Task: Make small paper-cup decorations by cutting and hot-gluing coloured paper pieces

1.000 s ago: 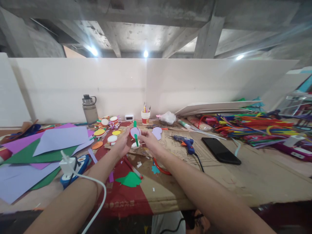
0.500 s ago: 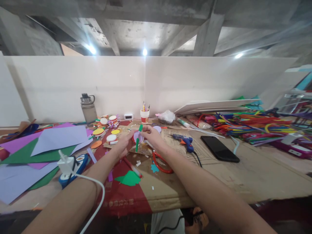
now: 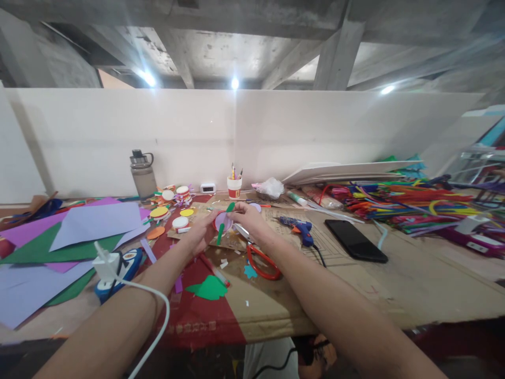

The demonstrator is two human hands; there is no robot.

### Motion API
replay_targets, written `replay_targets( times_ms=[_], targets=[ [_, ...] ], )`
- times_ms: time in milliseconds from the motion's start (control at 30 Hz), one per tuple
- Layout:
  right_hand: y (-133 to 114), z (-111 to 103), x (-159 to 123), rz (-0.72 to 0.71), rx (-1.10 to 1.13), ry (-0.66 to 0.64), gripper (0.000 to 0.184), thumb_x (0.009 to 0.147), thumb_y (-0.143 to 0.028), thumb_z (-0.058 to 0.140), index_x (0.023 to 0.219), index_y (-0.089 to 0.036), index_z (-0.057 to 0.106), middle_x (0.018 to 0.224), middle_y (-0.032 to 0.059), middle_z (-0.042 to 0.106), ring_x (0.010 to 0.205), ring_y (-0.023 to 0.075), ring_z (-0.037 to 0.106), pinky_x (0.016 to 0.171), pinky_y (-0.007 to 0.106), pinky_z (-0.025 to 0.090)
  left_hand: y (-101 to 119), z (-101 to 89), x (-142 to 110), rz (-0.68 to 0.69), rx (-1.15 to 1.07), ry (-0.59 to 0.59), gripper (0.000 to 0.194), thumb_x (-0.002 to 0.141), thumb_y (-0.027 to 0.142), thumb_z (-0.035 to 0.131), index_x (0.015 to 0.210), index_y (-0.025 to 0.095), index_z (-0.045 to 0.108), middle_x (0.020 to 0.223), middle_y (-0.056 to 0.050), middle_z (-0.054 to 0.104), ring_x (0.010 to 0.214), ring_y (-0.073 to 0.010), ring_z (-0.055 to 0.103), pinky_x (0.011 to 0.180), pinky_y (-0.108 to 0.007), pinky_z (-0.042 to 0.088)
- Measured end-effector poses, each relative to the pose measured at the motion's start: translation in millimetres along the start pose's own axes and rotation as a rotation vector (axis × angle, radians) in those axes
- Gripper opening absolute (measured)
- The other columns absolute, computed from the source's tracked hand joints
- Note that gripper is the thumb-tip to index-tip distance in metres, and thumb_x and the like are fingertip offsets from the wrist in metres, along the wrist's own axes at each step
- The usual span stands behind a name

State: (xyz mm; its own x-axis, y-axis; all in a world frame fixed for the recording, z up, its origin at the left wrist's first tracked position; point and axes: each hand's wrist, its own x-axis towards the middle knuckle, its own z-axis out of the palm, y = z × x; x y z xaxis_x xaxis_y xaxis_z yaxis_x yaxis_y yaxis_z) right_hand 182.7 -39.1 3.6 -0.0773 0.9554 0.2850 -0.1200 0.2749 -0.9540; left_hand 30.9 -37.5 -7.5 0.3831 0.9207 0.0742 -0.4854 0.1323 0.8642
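Observation:
Between my hands is a small round piece with a lilac paper face and a red side. My left hand grips its left edge. A narrow green paper strip lies slantwise across the lilac face, and my right hand pinches its upper end. Under my right wrist are scissors with red handles. Nearby lie a red pen, a green paper scrap and a blue paper star. Similar round pieces, one with a white top, stand to the left.
A blue glue gun and a black phone lie to the right. Colourful pipe cleaners are heaped farther back. Paper sheets, a power strip and a bottle occupy the left. A pen cup stands behind my hands.
The green strip has tilted more, its lower end swinging slightly left over the lilac face. Both hands keep nearly the same place and hold.

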Motion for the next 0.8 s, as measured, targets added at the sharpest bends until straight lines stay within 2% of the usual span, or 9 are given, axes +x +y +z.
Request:
replay_targets(
  times_ms=[233, 467, 700, 800],
  targets=[
    [-7.3, -9.0, 0.7, -0.012, -0.033, -0.147, 0.017, 0.059, -0.025, 0.071, 0.07, -0.015, 0.062, 0.064, -0.0023, 0.06, 0.06, 0.0111, 0.054, 0.063, 0.026, 0.043, 2.3, 1.1, -3.1, -0.007, -0.003, 0.034, 0.024, 0.085, 0.027, 0.058, 0.103, 0.014, 0.067, 0.095, -0.011, 0.072, 0.092, -0.0207, 0.067, 0.08, -0.028, 0.053],
    [-9.8, -14.5, 2.3, -0.037, -0.169, -0.186, 0.013, 0.063, -0.026, 0.069, 0.067, -0.017, 0.062, 0.062, -0.0024, 0.061, 0.06, 0.0118, 0.054, 0.063, 0.026, 0.041, 1.6, -0.3, -3.3, -0.064, -0.012, 0.034, 0.028, 0.085, 0.031, 0.058, 0.106, 0.014, 0.065, 0.095, -0.011, 0.072, 0.089, -0.0222, 0.067, 0.078, -0.032, 0.054],
    [-17.2, -15.3, 0.1, -0.043, -0.258, -0.194, 0.006, 0.066, -0.022, 0.065, 0.064, -0.017, 0.062, 0.06, -0.0032, 0.06, 0.06, 0.0116, 0.052, 0.063, 0.025, 0.04, 2.9, -1.1, -4.0, -0.078, -0.014, 0.051, 0.024, 0.084, 0.031, 0.059, 0.102, 0.016, 0.066, 0.092, -0.009, 0.072, 0.086, -0.0205, 0.068, 0.076, -0.03, 0.055],
    [-18.3, -16.9, 0.7, -0.096, -0.341, -0.204, 0.006, 0.068, -0.023, 0.064, 0.066, -0.018, 0.064, 0.063, -0.0026, 0.061, 0.064, 0.0127, 0.054, 0.065, 0.026, 0.04, 2.3, -2.4, -2.8, -0.074, -0.006, 0.053, 0.026, 0.084, 0.031, 0.06, 0.103, 0.017, 0.067, 0.092, -0.009, 0.072, 0.087, -0.0208, 0.068, 0.076, -0.03, 0.055]
  ],
)
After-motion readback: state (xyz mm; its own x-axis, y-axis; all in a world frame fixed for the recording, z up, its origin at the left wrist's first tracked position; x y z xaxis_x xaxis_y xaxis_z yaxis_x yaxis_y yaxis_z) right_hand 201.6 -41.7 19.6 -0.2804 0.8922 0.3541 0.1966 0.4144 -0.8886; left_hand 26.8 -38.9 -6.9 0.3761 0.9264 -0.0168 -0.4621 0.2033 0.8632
